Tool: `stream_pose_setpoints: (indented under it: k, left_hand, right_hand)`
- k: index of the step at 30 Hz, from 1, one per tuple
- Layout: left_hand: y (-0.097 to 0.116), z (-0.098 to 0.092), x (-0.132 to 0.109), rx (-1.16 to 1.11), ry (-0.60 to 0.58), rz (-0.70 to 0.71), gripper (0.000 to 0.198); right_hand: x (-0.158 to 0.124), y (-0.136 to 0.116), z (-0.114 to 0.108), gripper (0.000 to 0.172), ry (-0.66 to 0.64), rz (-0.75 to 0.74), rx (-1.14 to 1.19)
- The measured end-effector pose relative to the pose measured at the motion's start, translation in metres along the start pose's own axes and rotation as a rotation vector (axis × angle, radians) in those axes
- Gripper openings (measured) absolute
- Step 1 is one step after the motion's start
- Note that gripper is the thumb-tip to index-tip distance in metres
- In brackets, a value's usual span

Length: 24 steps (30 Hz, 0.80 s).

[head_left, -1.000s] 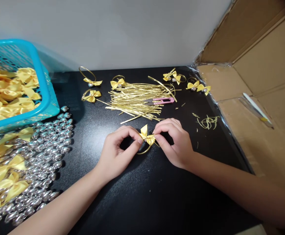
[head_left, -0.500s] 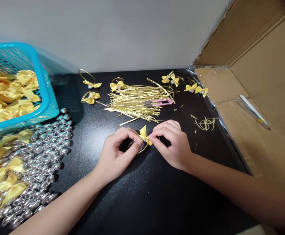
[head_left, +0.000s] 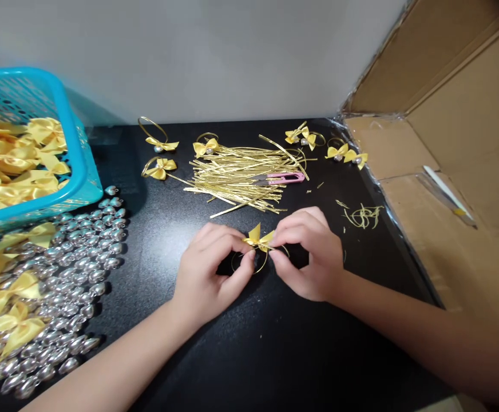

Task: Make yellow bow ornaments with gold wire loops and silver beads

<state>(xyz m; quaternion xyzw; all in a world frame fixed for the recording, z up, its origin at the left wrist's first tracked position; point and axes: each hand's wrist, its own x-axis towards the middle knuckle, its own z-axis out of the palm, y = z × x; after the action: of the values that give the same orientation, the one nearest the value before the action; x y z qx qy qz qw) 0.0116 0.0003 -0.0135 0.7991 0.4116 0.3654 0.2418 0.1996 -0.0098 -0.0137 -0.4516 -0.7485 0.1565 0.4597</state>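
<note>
Between my hands, low over the black table, is a yellow ribbon bow (head_left: 256, 237) with a thin gold wire loop (head_left: 261, 269) hanging below it. My left hand (head_left: 217, 260) pinches the bow's left side and the wire with thumb and fingertips. On the other side my right hand (head_left: 307, 252) has thumb and forefinger closed at the bow's right edge, with a strand of wire by the fingertips. Fingers cover part of the bow. Just beyond lies a pile of gold wire ties (head_left: 236, 177) with pink-handled thread snips (head_left: 286, 178) on top.
A blue basket (head_left: 75, 154) of yellow bows stands at left. Silver beads (head_left: 73, 274) and loose bows (head_left: 18, 329) spread in front of it. Bows with wire loops (head_left: 161, 167) line the back. Wire scraps (head_left: 363, 216) lie right, near cardboard (head_left: 425, 229) holding a white-handled tool (head_left: 449, 191).
The bow has shifted slightly right and its right lobe now shows more. My right thumb and fingers have drawn a little to the right. The view has tilted slightly.
</note>
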Motion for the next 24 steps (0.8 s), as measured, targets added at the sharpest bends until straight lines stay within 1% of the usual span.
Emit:
stream_pose_setpoints:
  k: [3,6,9,17,24]
  left_hand:
    - [0.0007,0.0,-0.0004,0.015,0.016,0.006,0.01]
    - [0.0014,-0.0004,0.0001,-0.018,0.018,-0.003,0.011]
    - [0.0017,-0.0005,0.0008,-0.062,0.007,-0.02,0.011]
    - [-0.0011,-0.0013,0.0039,-0.251,-0.039,-0.208,0.009]
    - [-0.001,-0.001,0.0035,-0.222,-0.035,-0.22,0.009]
  right_hand:
    - [-0.0016,-0.0005,0.0035,0.006,-0.055,0.024,-0.094]
    - [-0.0016,0.0001,0.0062,0.003,-0.046,0.04,-0.134]
    - [-0.0017,0.0013,0.0072,0.006,-0.037,0.048,-0.156]
    - [-0.0034,0.0048,0.0064,0.007,-0.021,0.018,-0.172]
    - [-0.0047,0.0039,0.0054,0.006,-0.073,0.021,-0.146]
